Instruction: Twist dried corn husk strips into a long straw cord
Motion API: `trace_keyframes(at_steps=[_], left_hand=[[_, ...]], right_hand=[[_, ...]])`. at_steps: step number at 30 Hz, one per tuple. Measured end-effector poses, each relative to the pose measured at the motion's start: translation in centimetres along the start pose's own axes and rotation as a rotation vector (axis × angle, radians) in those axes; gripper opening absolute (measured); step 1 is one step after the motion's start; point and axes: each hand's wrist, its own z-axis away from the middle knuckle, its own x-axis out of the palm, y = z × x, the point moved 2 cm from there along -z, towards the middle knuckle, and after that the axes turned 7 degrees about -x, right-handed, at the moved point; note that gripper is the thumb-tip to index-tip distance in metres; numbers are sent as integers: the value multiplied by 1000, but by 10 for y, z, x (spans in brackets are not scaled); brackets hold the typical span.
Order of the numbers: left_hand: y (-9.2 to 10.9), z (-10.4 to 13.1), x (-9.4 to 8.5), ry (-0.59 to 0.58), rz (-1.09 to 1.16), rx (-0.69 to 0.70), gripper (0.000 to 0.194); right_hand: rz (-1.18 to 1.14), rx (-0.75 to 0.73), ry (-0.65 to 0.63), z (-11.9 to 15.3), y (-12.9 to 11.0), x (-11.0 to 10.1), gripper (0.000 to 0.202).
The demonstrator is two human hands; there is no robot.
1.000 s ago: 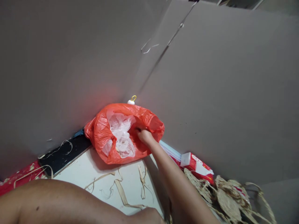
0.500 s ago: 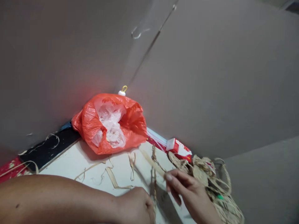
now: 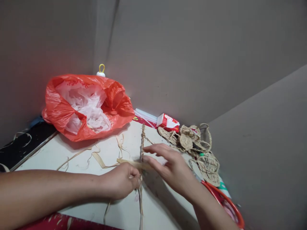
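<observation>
- Where the two hands meet above the white surface (image 3: pixel 124 209), a braided straw cord (image 3: pixel 143 140) runs up from between them toward the wall, thin, tan and twisted, with loose strands hanging below the hands.
- A flat pale straw strip (image 3: pixel 130 163) lies crosswise to the cord, one end at the left hand, the other under the right fingers.
- The left hand (image 3: pixel 121 180) comes in from the left on a bare forearm, curled into a loose fist, thumb and fingers pinched shut on the cord and the strip's end.
- The right hand (image 3: pixel 172 166) reaches in from the lower right, palm down, fingers stretched out and spread apart; its fingertips touch the strip and the cord, but whether they pinch either cannot be told.
- Loose straw scraps (image 3: pixel 96 156) lie scattered on the surface just beyond the left hand.
- An orange plastic bag (image 3: pixel 59 111) with white plastic inside sits in the corner, well behind.
- A pile of woven straw pieces (image 3: pixel 192 140) lies right of the cord, near a small red and white box (image 3: pixel 168 122) against the wall.
</observation>
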Motion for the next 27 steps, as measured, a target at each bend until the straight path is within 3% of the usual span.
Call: trace_keyframes(at_steps=[3, 5, 7, 12, 14, 17, 22, 27], left_hand=[[5, 2, -2, 7, -38, 24, 11], [7, 3, -3, 4, -51, 27, 13], [7, 3, -2, 12, -42, 25, 13], [2, 2, -2, 9, 7, -12, 14], [2, 2, -3, -8, 21, -25, 15], [5, 3, -4, -38, 52, -19, 17], [7, 4, -4, -78, 141, 34, 25], [10, 6, -3, -95, 231, 58, 29]], right_hand=[[219, -35, -378, -24, -2, 26, 10], [285, -24, -491, -33, 2, 38, 12], [215, -5, -461, -35, 8, 40, 14], [-325, 171, -107, -19, 24, 15, 16], [-524, 250, -56, -5, 29, 8, 21], [-760, 369, -62, 17, 31, 10, 23], [-1064, 571, -79, 39, 27, 31, 29], [-1254, 521, -142, 48, 21, 45, 29]])
